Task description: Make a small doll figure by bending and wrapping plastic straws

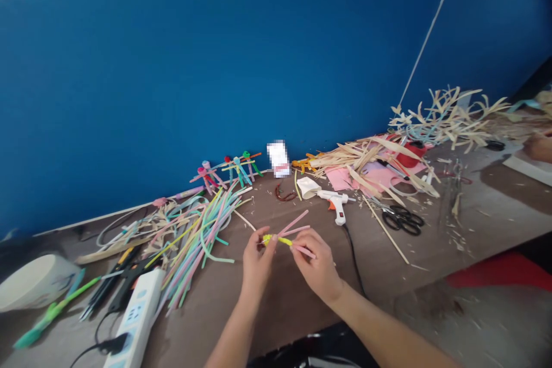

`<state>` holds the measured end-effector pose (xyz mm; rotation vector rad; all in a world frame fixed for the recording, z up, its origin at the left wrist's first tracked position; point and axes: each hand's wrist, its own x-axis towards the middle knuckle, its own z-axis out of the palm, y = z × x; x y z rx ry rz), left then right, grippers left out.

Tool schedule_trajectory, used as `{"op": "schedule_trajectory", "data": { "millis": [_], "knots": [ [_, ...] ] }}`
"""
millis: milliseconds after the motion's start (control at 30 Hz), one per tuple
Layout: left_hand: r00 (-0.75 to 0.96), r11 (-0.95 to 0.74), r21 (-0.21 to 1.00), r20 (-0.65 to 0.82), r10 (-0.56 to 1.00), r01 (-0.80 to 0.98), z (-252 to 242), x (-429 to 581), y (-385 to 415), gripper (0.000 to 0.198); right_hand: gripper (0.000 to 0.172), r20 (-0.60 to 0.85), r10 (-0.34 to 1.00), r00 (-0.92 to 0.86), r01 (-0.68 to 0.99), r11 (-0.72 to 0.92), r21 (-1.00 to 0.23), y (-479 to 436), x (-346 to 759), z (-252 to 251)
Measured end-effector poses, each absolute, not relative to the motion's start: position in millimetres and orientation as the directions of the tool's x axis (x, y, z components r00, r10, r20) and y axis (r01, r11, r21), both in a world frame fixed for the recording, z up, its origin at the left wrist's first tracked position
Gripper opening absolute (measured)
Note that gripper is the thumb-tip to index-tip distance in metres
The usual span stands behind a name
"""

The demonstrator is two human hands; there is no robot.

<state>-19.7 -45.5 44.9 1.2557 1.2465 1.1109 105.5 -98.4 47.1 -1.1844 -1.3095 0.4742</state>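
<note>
Pinching a small bundle of thin strips just above the counter [215, 293], my left hand [257, 261] had its grip clamped on the yellow strip [276, 240]. My right hand [318, 267] had its grip clamped on the pink strips [297, 224], which fanned up and away. They looked feather-light, narrow and bendy, likely to kink or slip, so I judged the best hold was close to where they crossed. My fingertips hid that crossing. A glue gun [336, 202] lay just beyond, and a heap of coloured strips [202, 230] lay to my left. A white object [278, 158] by the blue wall [215, 69] was too blurred to identify.
</note>
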Motion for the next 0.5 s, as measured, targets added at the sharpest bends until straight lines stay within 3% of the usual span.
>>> {"op": "schedule_trajectory", "data": {
  "millis": [367, 500],
  "knots": [
    [0.131, 0.227, 0.951, -0.203, 0.970, -0.210, 41.6, -22.2, -46.4, 0.034, 0.012, 0.459, 0.842, 0.282, 0.261, 0.393, -0.882, -99.8, 101.0, 47.2],
    [0.191, 0.269, 0.941, -0.231, 0.954, -0.207, 40.8, -23.3, -42.9, 0.037, 0.012, 0.320, 0.891, 0.324, 0.185, 0.272, -0.944, -98.4, 101.8, 46.5]
  ]
}}
